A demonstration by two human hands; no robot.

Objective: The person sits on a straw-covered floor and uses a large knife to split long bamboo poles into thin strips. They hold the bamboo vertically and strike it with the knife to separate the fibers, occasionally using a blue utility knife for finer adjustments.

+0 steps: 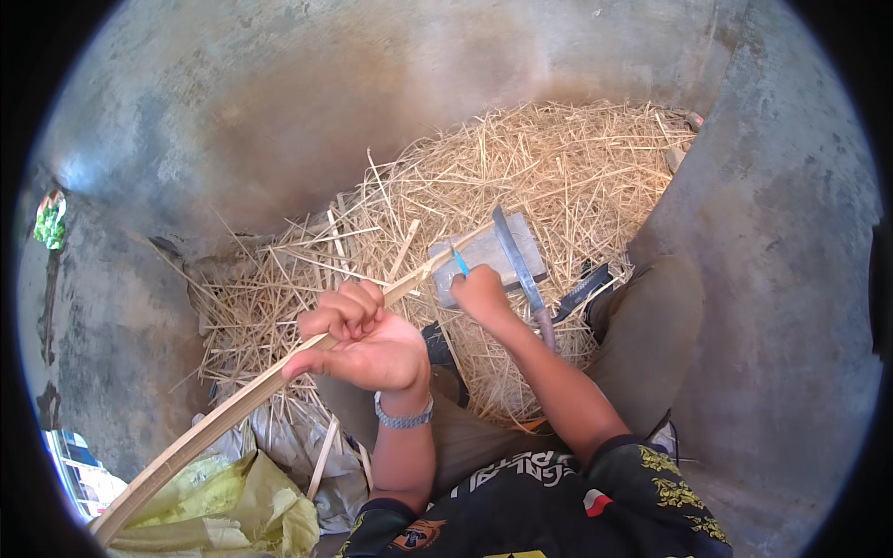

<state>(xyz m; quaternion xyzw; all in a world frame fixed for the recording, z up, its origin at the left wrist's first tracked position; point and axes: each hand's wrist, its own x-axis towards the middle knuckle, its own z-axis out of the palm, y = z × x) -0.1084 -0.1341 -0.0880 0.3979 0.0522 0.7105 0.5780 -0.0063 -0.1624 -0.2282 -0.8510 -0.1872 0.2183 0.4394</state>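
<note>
1. Far left, upper part of the frame: a bit of green plant (pixel 48 219) by the grey wall (pixel 233 102).
2. Lower left corner: a crumpled yellow sack (pixel 228 507) and a grey sheet (pixel 293 446) beside it.
3. From the lower left corner up toward the middle: a long bamboo strip (pixel 205 423), slanting, low end at the left, high end at the right.
4. Left of the middle: left hand (pixel 358 339), palm up, fingers curled shut around the strip near its middle. Silver watch band (pixel 404 415) on the wrist.
5. Middle of the frame: a flat grey block (pixel 484 253) on a big pile of straw (pixel 558 167). High end of the strip resting on the block's left edge.
6. Just right of the middle: right hand (pixel 482 290), closed on a small blue tool (pixel 459 261), tip touching the strip at its high end.
7. Long axis of the strip running from lower left to upper right, straight from the left hand to the right hand. Right hand nearer the tip on the block, left hand farther down.
8. Right of the right hand: a long curved knife (pixel 514 256) lying across the block, handle pointing down, touched by no hand.
9. Right side: a bent knee in brown trousers (pixel 651 325), then a grey concrete wall (pixel 791 279).
</note>
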